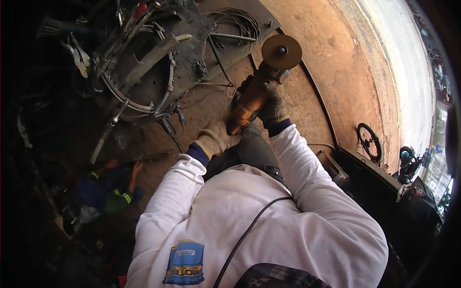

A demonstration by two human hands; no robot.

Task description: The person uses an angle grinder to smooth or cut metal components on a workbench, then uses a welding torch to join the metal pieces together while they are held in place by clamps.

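Holding an orange, long-bodied angle grinder (249,104) fitted with a flat, round, tan disc (271,54), the person has it in front of the waist, disc end pointing away, to the right of a blackened round metal frame (169,91). The left hand (217,137), in a beige knitted glove, is closed about the rear end; its fingertips are partly hidden. The right hand (273,105), in a darker, soiled glove, is clamped on the body just behind the head. Judged by build, the tool should prove rigid, dense and head-heavy; the disc, thin and liable to chip. Worn knit may slip on smooth casing. Recommended hold: rear body and forward housing, fingers well apart from the disc.
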